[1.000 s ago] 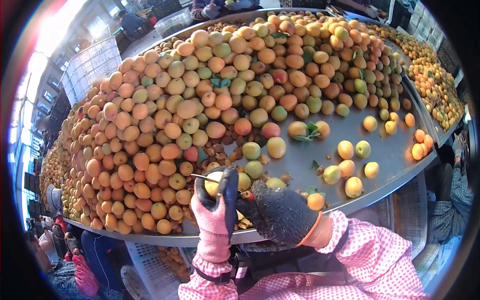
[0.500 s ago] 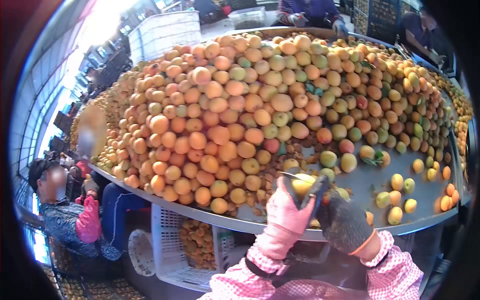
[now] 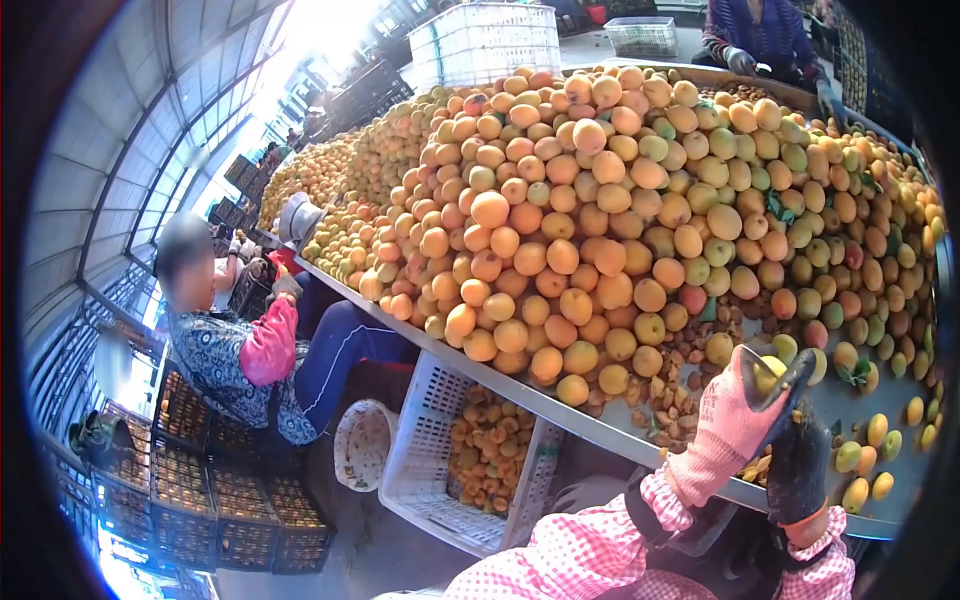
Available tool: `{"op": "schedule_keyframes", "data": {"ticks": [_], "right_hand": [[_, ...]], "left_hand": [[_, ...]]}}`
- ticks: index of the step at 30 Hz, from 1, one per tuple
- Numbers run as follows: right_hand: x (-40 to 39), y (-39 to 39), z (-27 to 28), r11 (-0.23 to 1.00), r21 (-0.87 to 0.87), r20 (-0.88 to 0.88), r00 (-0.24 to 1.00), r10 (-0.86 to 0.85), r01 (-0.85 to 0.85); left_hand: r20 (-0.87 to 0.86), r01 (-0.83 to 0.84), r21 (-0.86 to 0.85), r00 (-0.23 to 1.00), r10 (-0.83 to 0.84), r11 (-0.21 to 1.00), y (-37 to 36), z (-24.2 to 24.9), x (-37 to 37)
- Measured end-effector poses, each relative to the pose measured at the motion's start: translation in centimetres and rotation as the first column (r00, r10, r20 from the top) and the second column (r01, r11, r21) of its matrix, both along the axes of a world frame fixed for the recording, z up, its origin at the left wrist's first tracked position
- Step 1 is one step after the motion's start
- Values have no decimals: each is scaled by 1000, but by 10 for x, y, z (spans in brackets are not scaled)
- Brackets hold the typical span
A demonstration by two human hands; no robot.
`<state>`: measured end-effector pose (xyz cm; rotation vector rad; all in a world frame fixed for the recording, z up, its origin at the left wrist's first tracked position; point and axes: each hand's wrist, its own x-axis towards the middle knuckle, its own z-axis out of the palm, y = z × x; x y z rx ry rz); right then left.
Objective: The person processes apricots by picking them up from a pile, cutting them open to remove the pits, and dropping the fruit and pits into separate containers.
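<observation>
My left hand [image 3: 712, 430], in a pink glove with dark fingers, is closed around a yellow-green apricot [image 3: 768, 372] over the table's near edge. A thin knife blade [image 3: 752, 357] lies across the fruit. My right hand [image 3: 800, 462], in a black glove, is closed close against the left one; the blade seems to come from it, though the handle is hidden. Beyond both hands rises a large heap of apricots [image 3: 560, 255]. Brown pits and scraps [image 3: 672, 405] lie on the tabletop left of my hands.
Below the metal table rim [image 3: 560, 408] stands a white crate [image 3: 425, 425] of halved apricots, beside a white bucket [image 3: 362, 440]. A seated person [image 3: 235, 360] works at the left, near stacked dark crates [image 3: 240, 500]. Another gloved person [image 3: 755, 40] stands across the table.
The view has swung left, so the heap and my hands appear farther right. My hands stay together on the apricot and blade. More of the seated person and crates shows.
</observation>
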<state>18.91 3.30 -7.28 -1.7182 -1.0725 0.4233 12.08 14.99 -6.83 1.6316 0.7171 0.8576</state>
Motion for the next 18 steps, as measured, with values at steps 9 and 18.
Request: {"op": "schedule_keyframes", "data": {"ticks": [9,18], "right_hand": [[-12,-22,-19,986,-84,696,700,160,-141],[-11,12,23,975,-136,-11,985,174,-174]], "left_hand": [[75,218,-202,976,-207,955,7,17,-25],[188,81,103,977,-99,991,19,18,-31]]}}
